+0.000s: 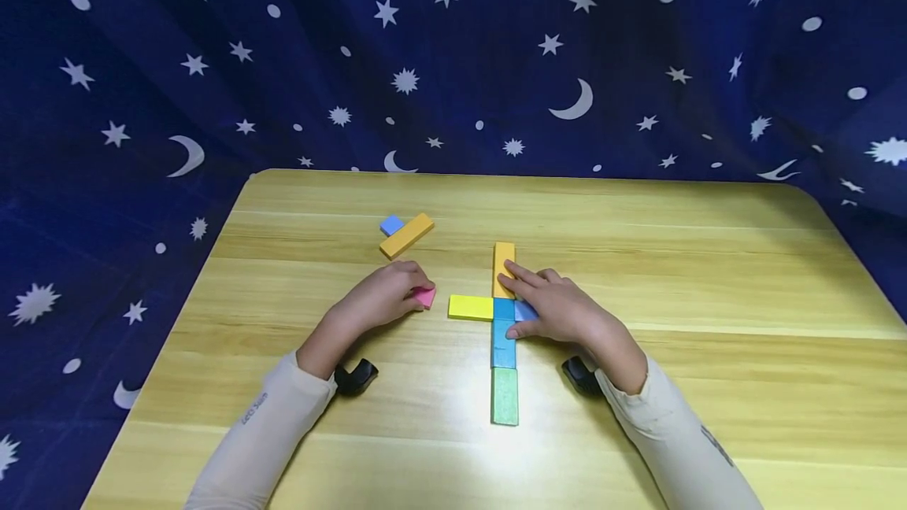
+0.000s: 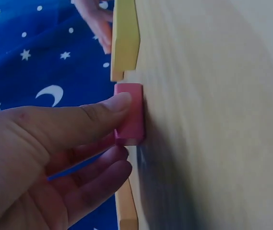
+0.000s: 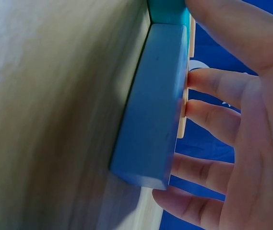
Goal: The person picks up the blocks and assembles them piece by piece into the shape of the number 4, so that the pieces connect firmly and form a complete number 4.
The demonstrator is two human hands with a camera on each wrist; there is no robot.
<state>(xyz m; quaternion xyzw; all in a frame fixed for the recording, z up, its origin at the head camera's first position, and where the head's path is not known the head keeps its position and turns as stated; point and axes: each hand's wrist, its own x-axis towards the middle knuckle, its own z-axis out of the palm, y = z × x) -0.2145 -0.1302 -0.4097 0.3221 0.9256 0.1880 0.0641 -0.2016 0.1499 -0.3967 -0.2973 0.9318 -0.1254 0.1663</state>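
My left hand (image 1: pixel 379 293) pinches a small pink block (image 1: pixel 426 297) between thumb and fingers, just above or on the table, left of a cross of flat wooden blocks. In the left wrist view, the thumb presses on the pink block (image 2: pixel 130 117). Spread over the cross, my right hand (image 1: pixel 560 309) touches the orange block (image 1: pixel 504 250) with its fingertips, while its thumb lies on the teal block (image 1: pixel 504 354). Under that palm, the blue block (image 1: pixel 523 311) is partly hidden. A yellow block (image 1: pixel 471 307) forms the left arm; a green block (image 1: pixel 505 397) ends the stem.
Beyond my left hand, a loose orange block (image 1: pixel 407 236) lies slantwise against a small blue block (image 1: pixel 391 225). Black wrist devices (image 1: pixel 357 378) sit by both cuffs. A dark curtain (image 1: pixel 482 61) with stars and moons hangs behind the wooden table (image 1: pixel 708 258).
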